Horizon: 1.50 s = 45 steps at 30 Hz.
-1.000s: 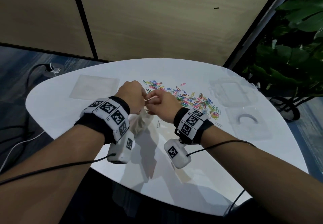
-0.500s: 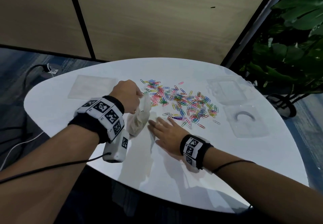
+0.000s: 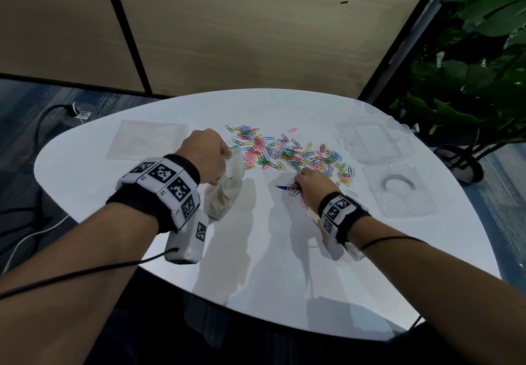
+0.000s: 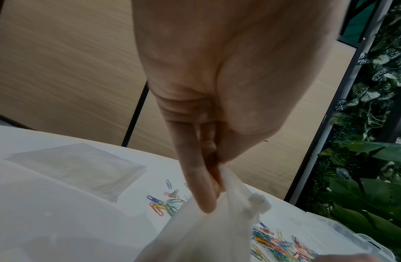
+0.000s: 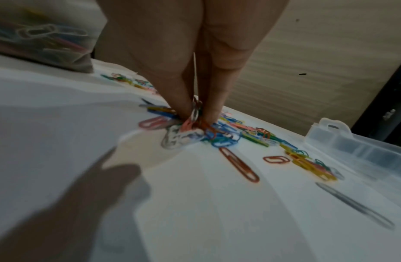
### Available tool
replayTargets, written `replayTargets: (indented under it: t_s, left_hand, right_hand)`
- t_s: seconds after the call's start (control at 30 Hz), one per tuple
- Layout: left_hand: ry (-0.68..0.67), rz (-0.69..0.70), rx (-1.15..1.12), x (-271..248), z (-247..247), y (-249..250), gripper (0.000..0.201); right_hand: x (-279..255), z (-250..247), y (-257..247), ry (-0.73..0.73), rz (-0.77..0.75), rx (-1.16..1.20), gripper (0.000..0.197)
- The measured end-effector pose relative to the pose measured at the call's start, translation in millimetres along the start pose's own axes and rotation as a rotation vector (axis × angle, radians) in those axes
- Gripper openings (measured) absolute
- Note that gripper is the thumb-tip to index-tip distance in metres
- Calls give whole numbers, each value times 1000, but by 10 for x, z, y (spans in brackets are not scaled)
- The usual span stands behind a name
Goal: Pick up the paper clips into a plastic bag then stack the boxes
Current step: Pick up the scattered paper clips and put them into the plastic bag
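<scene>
The left hand point(image 3: 205, 152) pinches the rim of a translucent white plastic bag point(image 3: 227, 191), its bottom resting on the white rounded surface point(image 3: 256, 265). The right hand point(image 3: 311, 184) has its fingers point(image 5: 184, 104) pressed together, pinching a clump from the scattered coloured paper clips point(image 3: 287, 152). Two clear plastic boxes point(image 3: 370, 142) sit at the right.

1. The head view looks forward and down from above the near edge of the rounded white table point(image 3: 148, 199), taking in its whole top.
2. The left wrist view looks along the left hand point(image 4: 217, 88), close up, toward the table's far edge and the tan wall panels point(image 4: 60, 70).
3. The right wrist view sits low and close behind the right hand point(image 5: 172, 53), facing the far right edge.
4. All three share the scattered coloured wire paper clips point(image 3: 284, 154).
</scene>
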State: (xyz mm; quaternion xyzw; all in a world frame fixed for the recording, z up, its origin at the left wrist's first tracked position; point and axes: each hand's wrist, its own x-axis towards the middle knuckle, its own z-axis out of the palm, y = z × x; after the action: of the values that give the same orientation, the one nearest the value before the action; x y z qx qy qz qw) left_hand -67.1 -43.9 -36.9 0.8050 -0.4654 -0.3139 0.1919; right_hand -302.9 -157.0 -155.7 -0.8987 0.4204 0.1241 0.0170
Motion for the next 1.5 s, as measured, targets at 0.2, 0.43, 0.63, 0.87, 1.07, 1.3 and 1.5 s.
replayTargets:
  t_s: [0.2,0.43,0.63,0.87,1.07,1.3,1.5]
  left_hand:
    - [-16,10,5,-22,30,49,30]
    - [-42,19,-18,-54,87,128,30]
    - [-33,8,-82,-53,148,141,26]
    - [-11,39,-114,-73,140,166,22]
    - [-67,72,-121,-62,155,155,22]
    - [-62,88,-117,-87,154,169,27]
    - [-38,108,-52,-79,144,146,32]
  right_hand:
    - [42,-262,177,55,328,451,19]
    - [-52,-840,-197,11,411,1740,12]
    - [-45,-980,-740,-162,402,2089,17]
    - [48,-898,-967,-257,489,2005,22]
    - [36,-824,-989,-79,359,1543,13]
    - [-36,-866,-963,60,114,991,14]
    - [-49,-928,-1029,97,-64,737,20]
